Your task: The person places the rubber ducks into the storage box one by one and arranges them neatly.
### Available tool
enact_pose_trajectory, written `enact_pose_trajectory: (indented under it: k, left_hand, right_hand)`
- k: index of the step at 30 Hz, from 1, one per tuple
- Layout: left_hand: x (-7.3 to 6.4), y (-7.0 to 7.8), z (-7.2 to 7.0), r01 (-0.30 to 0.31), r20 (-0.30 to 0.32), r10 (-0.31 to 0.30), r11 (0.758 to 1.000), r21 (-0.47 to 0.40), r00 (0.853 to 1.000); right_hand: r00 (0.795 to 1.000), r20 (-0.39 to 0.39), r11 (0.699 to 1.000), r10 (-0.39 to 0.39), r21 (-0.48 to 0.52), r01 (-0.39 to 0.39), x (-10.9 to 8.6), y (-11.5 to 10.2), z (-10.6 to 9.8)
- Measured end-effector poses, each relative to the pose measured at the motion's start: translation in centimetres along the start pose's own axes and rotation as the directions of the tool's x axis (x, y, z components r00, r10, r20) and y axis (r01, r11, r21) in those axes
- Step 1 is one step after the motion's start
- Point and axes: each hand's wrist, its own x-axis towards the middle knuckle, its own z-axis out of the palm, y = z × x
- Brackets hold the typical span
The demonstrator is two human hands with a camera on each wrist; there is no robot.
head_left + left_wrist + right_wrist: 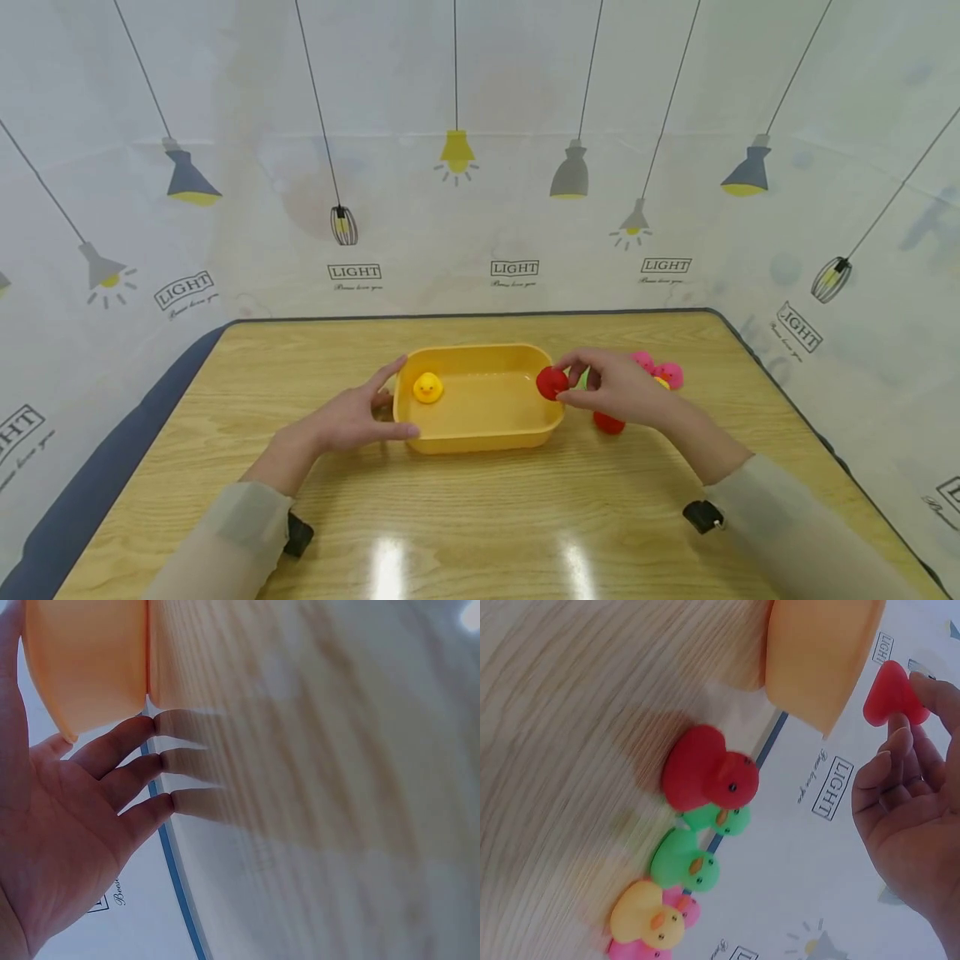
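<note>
The right hand (pixel 622 387) pinches a small, round, red toy duck (pixel 552 383) between thumb and fingertips, raised at the right rim of a yellow, round-cornered rectangular tub (pixel 480 444), plastic in appearance, on the wood-grain bench (pixel 480 508). The left hand (pixel 337 421) is spread wide, thumb on the near rim and forefinger at the far corner of the tub's left end. A round, yellow toy duck (pixel 428 388) sits inside, near that end.
</note>
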Motion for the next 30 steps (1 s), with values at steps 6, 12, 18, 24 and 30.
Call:
enact_pose_trajectory:
  k: [6,12,18,24,30]
  left_hand:
    - [0.0,0.1,0.0,0.006,0.003,-0.006,1.000,0.004,1.000]
    - [-0.1,0.1,-0.1,0.006,0.008,-0.006,1.000,0.001,1.000]
    - [-0.1,0.1,-0.1,-0.002,0.006,0.002,1.000,0.005,1.000]
    - [-0.1,0.1,0.0,0.006,0.007,-0.006,1.000,0.003,1.000]
    - [-0.1,0.2,0.0,0.013,0.011,-0.013,1.000,0.006,1.000]
  right_hand:
    - [0.999,0.011,0.999,-0.042,-0.006,0.042,1.7,-1.2,1.3]
    - [0.998,0.041,0.999,-0.052,0.000,0.052,3.3,-2.5,2.6]
    - [0.997,0.055,0.998,-0.051,-0.020,0.052,5.1,-3.2,4.1]
    - [0.995,0.097,0.999,0.000,-0.043,0.004,7.0,-3.5,5.8]
    - [0.993,0.115,0.998,0.018,-0.055,-0.012,8.6,-4.1,7.3]
